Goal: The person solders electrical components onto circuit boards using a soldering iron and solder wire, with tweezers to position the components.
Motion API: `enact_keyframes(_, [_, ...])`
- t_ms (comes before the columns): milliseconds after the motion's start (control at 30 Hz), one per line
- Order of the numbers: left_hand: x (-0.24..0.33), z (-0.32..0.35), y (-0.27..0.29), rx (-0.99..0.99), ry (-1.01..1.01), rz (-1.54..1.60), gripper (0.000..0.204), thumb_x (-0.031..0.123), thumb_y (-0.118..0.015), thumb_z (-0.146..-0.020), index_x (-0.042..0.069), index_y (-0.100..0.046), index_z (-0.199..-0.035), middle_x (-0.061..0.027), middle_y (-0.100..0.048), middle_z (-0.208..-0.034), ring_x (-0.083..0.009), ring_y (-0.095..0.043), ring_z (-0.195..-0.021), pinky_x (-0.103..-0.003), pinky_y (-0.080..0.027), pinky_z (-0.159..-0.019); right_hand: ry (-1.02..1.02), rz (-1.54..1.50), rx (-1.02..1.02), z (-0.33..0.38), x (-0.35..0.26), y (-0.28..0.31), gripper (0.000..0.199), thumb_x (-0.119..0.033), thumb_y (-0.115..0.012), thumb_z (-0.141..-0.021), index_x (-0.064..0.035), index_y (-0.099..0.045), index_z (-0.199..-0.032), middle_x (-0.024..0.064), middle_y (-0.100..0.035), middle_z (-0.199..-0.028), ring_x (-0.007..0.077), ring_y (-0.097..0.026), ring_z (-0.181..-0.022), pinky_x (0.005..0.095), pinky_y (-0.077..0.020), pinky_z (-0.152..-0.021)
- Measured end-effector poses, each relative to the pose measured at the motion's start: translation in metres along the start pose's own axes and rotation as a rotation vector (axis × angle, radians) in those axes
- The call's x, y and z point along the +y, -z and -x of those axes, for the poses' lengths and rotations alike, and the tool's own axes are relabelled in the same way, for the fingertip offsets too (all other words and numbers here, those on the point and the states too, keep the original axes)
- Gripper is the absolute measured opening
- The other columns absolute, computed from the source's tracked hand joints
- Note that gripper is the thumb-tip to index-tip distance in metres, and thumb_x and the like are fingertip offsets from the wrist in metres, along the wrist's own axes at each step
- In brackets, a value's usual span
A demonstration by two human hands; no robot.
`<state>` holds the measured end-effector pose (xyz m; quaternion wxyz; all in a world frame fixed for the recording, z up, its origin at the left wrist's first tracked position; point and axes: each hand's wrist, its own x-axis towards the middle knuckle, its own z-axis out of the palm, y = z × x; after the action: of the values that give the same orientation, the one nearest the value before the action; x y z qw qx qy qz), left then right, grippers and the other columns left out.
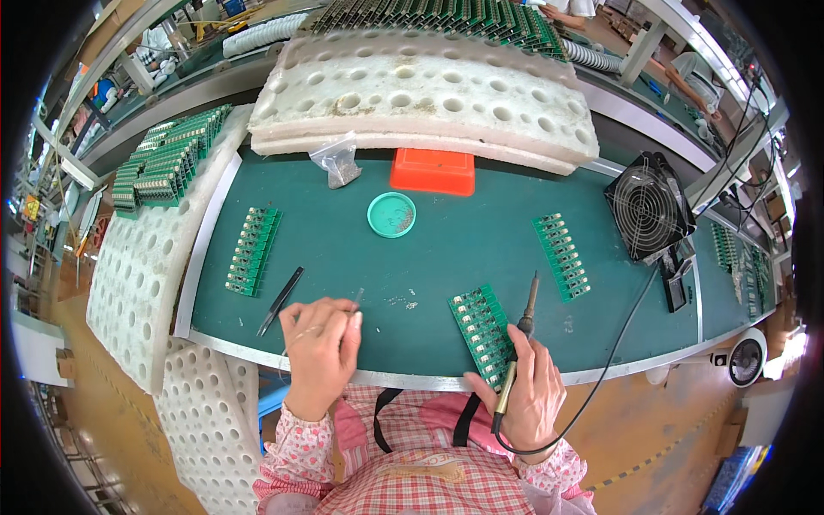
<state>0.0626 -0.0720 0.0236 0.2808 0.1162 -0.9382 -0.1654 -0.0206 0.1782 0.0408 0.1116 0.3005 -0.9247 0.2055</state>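
My right hand (534,390) holds a soldering iron (510,386), its tip pointing up and away from me. The thumb of that hand is at the near end of a green circuit board panel (481,335) carrying a row of small white parts. My left hand (322,352) is closed in a pinch, with a thin, pale strand of solder wire (284,360) running by it; its end at the fingertips is hard to make out. Black tweezers (281,300) lie left of this hand. Tiny loose parts (401,302) are scattered on the mat between the hands.
Other board panels lie left (253,251) and right (561,256). Farther back are a round green dish (391,215), a red tray (433,172) and a plastic bag (337,160). White foam blocks (403,90) bear stacked boards. A black fan (650,208) and the iron's cable (620,343) are right.
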Motion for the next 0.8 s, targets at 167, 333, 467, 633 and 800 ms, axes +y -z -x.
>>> enact_keyframes(167, [0.031,0.013,-0.007,-0.175,-0.228,0.025,0.015,0.015,-0.071,-0.085,0.009,-0.061,-0.077,-0.0022,-0.066,-0.084,-0.0195,-0.063,-0.083,-0.042,-0.038,-0.085,0.092,-0.019,-0.025,-0.003,0.006,0.000,0.069,-0.038,-0.081,-0.077,-0.0054,-0.057,-0.132,0.0163,-0.063,-0.106,0.0301,-0.063,-0.087,0.0405,-0.0502,-0.073])
enact_keyframes(333, [0.053,0.026,-0.014,-0.297,-0.390,0.087,0.021,0.020,-0.077,-0.081,0.011,-0.059,-0.076,-0.0020,-0.062,-0.079,-0.0190,-0.062,-0.080,-0.043,-0.040,-0.083,0.264,-0.257,-0.088,-0.004,0.007,0.001,0.039,-0.020,-0.085,-0.073,-0.0175,-0.071,-0.109,0.0130,-0.057,-0.105,0.0299,-0.061,-0.085,0.0437,-0.0502,-0.079])
enact_keyframes(467, [0.044,0.025,-0.001,-0.366,-0.327,0.116,0.022,0.019,-0.078,-0.080,0.011,-0.057,-0.078,-0.0023,-0.062,-0.079,-0.0195,-0.062,-0.078,-0.044,-0.041,-0.082,0.438,-0.265,-0.092,-0.007,0.017,-0.010,0.027,-0.009,-0.083,-0.065,-0.0131,-0.069,-0.088,0.0102,-0.059,-0.100,0.0303,-0.061,-0.089,0.0474,-0.0507,-0.086])
enact_keyframes(633, [0.019,0.036,0.006,-0.255,-0.178,0.074,0.015,0.014,-0.074,-0.082,0.008,-0.062,-0.087,-0.0050,-0.071,-0.097,-0.0236,-0.067,-0.093,-0.046,-0.041,-0.092,0.170,-0.368,0.114,-0.003,0.037,-0.025,0.023,-0.002,-0.077,-0.070,-0.0107,-0.065,-0.086,0.0110,-0.062,-0.099,0.0301,-0.061,-0.089,0.0445,-0.0502,-0.080])
enact_keyframes(800, [-0.007,0.047,0.017,-0.234,-0.163,-0.235,0.028,0.010,-0.064,-0.087,0.005,-0.066,-0.115,-0.0063,-0.069,-0.117,-0.0238,-0.062,-0.116,-0.050,-0.032,-0.112,0.068,-0.417,0.024,0.001,0.048,-0.023,0.021,-0.002,-0.074,-0.080,-0.0085,-0.065,-0.097,0.0123,-0.063,-0.102,0.0318,-0.061,-0.090,0.0429,-0.0493,-0.078])
